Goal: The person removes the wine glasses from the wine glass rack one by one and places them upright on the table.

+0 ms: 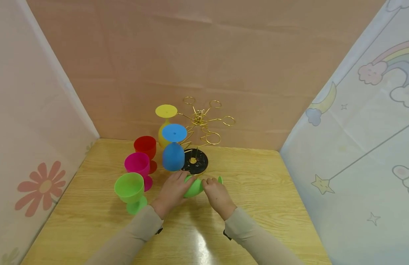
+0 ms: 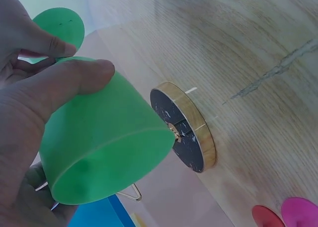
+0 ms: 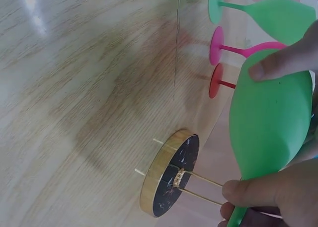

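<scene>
A green plastic goblet (image 1: 193, 188) is held tilted on its side between both hands, above the table's middle. My left hand (image 1: 173, 191) grips its bowl, thumb across the outside. At the stem, beside the round foot, my right hand (image 1: 219, 195) pinches with thumb and fingers. In the left wrist view the goblet's mouth (image 2: 114, 162) shows hollow. Just behind the hands stands a gold wire rack (image 1: 199, 121) with ring arms on a round black base (image 1: 199, 162). On its left side a blue goblet (image 1: 173, 156) and a yellow goblet (image 1: 166, 111) hang upside down.
Upright at the left stand a red goblet (image 1: 145, 145), a magenta goblet (image 1: 137, 163) and another green goblet (image 1: 130, 187). A pinkish cloth wall (image 1: 204, 55) closes the back of the wooden table (image 1: 257, 206). Patterned panels rise on both sides.
</scene>
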### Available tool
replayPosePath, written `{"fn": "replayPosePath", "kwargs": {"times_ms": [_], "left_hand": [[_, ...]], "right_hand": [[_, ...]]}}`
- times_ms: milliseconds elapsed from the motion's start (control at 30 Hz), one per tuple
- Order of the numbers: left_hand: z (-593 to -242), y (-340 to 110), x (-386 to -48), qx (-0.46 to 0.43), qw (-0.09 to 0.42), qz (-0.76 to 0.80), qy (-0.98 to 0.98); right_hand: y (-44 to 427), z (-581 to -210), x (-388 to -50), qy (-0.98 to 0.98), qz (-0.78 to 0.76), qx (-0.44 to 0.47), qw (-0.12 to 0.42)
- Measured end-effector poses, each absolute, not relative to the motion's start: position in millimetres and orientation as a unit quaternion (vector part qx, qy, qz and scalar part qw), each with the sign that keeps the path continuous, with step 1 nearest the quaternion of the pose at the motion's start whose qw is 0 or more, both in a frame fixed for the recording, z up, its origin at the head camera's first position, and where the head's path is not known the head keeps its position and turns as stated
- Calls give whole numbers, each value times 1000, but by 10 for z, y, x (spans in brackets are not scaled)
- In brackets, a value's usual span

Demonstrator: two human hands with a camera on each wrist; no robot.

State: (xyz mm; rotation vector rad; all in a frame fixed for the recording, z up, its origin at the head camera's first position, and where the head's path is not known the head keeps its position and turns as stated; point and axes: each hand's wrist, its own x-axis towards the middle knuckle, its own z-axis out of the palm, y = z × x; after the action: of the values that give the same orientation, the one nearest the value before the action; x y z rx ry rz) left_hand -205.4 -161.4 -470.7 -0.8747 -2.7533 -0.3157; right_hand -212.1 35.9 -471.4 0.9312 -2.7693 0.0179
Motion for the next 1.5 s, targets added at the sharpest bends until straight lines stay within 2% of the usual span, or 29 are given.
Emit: {"fn": "replayPosePath", "kwargs": {"times_ms": [467,600,767,867,1067,1167,1500], "left_hand": [[-4615,-1574,-2045,-332,102,-109,-931],[-4560,-1563,-2058,-351,140,-98,-921],[-4437,-1568,-2100,-374,225,-116,-892],[-4295,-1593,-2133,-390,275,-131,-869],[-3902,-1680,-2223,-419,344,-158,-825],[-3683,-1728,-2265,-420,362,-154,-818],[-3044,-1762,-2501,-401,357,-138,-833]], "right_hand": [[522,-4872,-2209,-939,85,303,137],[551,-4913,-2245,-944,98,290,127],[625,-4929,-2293,-953,166,241,82],[697,-4947,-2324,-948,232,209,62],[857,-5013,-2403,-923,348,152,57],[935,-5038,-2438,-909,396,116,55],[1171,-5138,-2583,-874,482,-15,55]]}}
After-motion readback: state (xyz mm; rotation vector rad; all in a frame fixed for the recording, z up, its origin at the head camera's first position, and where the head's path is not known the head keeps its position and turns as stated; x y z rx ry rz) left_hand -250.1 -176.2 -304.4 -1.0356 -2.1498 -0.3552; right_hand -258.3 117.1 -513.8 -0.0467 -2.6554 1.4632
